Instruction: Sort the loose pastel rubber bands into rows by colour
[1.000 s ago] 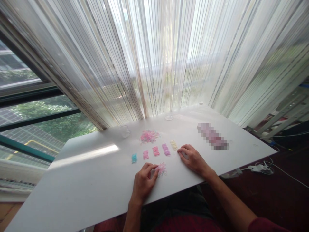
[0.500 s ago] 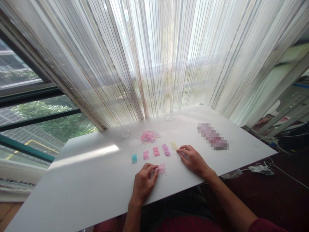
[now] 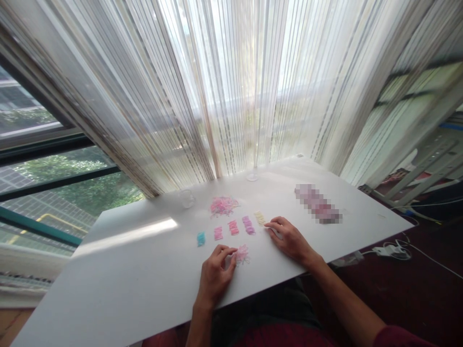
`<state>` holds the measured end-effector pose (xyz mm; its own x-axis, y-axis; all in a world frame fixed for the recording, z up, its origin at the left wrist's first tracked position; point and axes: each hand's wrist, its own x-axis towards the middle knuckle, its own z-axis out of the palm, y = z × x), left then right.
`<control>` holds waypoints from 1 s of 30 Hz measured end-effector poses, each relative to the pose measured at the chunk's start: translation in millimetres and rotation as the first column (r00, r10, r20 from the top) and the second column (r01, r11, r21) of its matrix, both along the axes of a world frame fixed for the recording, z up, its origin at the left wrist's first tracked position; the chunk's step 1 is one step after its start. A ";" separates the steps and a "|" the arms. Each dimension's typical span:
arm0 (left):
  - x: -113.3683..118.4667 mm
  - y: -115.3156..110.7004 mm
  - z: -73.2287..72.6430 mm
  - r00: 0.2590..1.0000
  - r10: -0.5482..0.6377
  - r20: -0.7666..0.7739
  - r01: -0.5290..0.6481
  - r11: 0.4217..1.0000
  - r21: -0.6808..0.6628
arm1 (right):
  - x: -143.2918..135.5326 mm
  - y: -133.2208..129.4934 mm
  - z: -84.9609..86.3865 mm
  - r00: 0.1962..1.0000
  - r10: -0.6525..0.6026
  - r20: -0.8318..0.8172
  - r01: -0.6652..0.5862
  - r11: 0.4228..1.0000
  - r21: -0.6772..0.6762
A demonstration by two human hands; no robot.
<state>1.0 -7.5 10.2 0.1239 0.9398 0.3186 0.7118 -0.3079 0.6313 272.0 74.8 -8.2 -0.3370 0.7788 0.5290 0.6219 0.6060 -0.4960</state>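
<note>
The left hand (image 3: pixel 217 272) is resting just left of the small pale pink pile (image 3: pixel 243 254) on the white table (image 3: pixel 126 289), thumb and forefinger curling close at its edge; I can't tell whether they're pinching a piece. Right of that pile and slightly beyond, the right hand (image 3: pixel 287 239) is holding its fingertips narrowly together, possibly around something too small to see. Beyond the pile, rightward, the yellow row (image 3: pixel 259 218) is lying with its long axis slanting down towards those fingertips, so the right hand is sitting nearer, nothing standing between. Leftward from it, purple (image 3: pixel 248 225), coral (image 3: pixel 233 227), pink (image 3: pixel 217 233) and teal bundles (image 3: pixel 200 238) are lining up beyond the pile; farther, a larger pink heap (image 3: pixel 223 206) is spreading.
</note>
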 end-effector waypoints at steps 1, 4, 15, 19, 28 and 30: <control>-0.1 0.1 -0.1 1.000 0.000 -0.002 0.000 1.000 0.006 | -0.6 -1.5 1.2 1.000 0.001 -0.010 -0.001 1.000 0.006; 0.0 0.3 -0.1 1.000 0.002 -0.020 -0.001 1.000 0.023 | -7.7 -10.4 5.6 0.997 0.028 -0.078 -0.028 1.000 0.008; 3.1 2.2 0.0 0.999 0.025 -0.020 -0.024 0.998 0.063 | -61.6 -34.2 6.5 0.956 0.273 -0.108 -0.285 0.951 -0.118; 1.7 2.3 -0.3 0.999 0.011 -0.031 -0.009 0.999 0.054 | -63.8 -35.0 3.8 0.959 0.240 -0.152 -0.259 0.958 -0.123; -2.1 0.2 -0.9 0.997 -0.053 0.050 0.052 0.999 0.016 | -62.3 -34.6 3.4 0.957 0.241 -0.160 -0.265 0.952 -0.152; -1.8 -0.3 -0.2 0.996 -0.060 0.062 0.059 0.998 0.019 | -62.4 -34.4 3.1 0.956 0.257 -0.144 -0.277 0.950 -0.143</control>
